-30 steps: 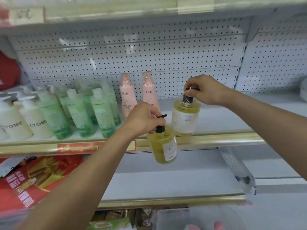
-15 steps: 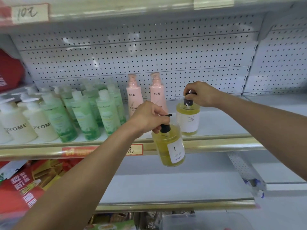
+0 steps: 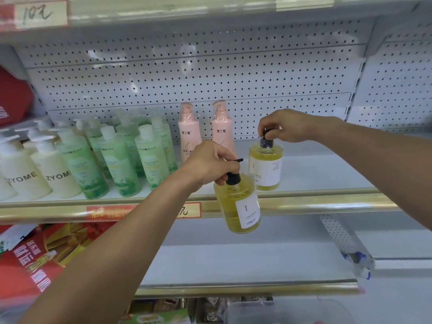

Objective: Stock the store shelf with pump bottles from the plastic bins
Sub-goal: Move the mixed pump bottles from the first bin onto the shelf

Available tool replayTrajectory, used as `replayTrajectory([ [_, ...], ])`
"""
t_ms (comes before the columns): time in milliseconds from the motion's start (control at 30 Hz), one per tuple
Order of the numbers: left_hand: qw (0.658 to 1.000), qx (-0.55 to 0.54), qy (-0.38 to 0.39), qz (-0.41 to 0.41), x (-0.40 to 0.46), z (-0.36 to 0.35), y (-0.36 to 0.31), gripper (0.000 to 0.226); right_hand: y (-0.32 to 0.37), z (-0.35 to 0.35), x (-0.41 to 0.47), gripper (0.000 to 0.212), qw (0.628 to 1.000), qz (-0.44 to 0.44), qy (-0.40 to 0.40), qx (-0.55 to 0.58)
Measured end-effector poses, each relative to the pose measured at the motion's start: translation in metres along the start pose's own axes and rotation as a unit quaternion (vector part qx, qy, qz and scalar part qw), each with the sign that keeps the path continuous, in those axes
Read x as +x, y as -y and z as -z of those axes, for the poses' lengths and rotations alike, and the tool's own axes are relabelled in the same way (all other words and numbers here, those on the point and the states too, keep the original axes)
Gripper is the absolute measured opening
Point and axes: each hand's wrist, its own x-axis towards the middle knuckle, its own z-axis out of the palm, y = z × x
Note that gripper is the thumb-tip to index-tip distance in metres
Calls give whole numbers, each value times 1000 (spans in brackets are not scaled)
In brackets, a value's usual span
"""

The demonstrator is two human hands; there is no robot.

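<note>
The right hand (image 3: 286, 126) covers the pump top of a yellow bottle (image 3: 266, 164), so only the black collar shows; its fingers are closed around that top. This bottle stands upright on the shelf (image 3: 327, 169), near the front edge, just right of two pink bottles (image 3: 205, 132). The left hand (image 3: 208, 163) is closed on the black pump of a second yellow bottle (image 3: 240, 204), which hangs tilted in front of the shelf's front rail, its base below that edge. At the bottom edge a clear plastic bin (image 3: 287, 312) is cut off, and its contents cannot be made out.

Half a second ago both bottles were in nearly the same places; a full second ago the right bottle was still tilted at the front edge.

Green bottles (image 3: 121, 160) and white bottles (image 3: 35, 176) fill the shelf's left end, the farthest blurred.
</note>
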Motion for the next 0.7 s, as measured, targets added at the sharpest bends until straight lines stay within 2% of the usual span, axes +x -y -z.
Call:
replayTrajectory([
  [233, 1000, 7, -2, -2, -1, -1, 0, 11, -4, -2, 0, 14, 1000, -22, 6, 13],
  [267, 1000, 3, -5, -1, -1, -1, 1, 11, -3, -5, -1, 19, 999, -34, -5, 34],
  [400, 1000, -3, -10, 4, 1, -3, 1, 12, 7, -24, -15, 73, 984, -118, -46, 124],
  [700, 1000, -14, -7, 15, 2, -6, 3, 13, 7, -45, -14, 87, 953, -158, -69, 248],
])
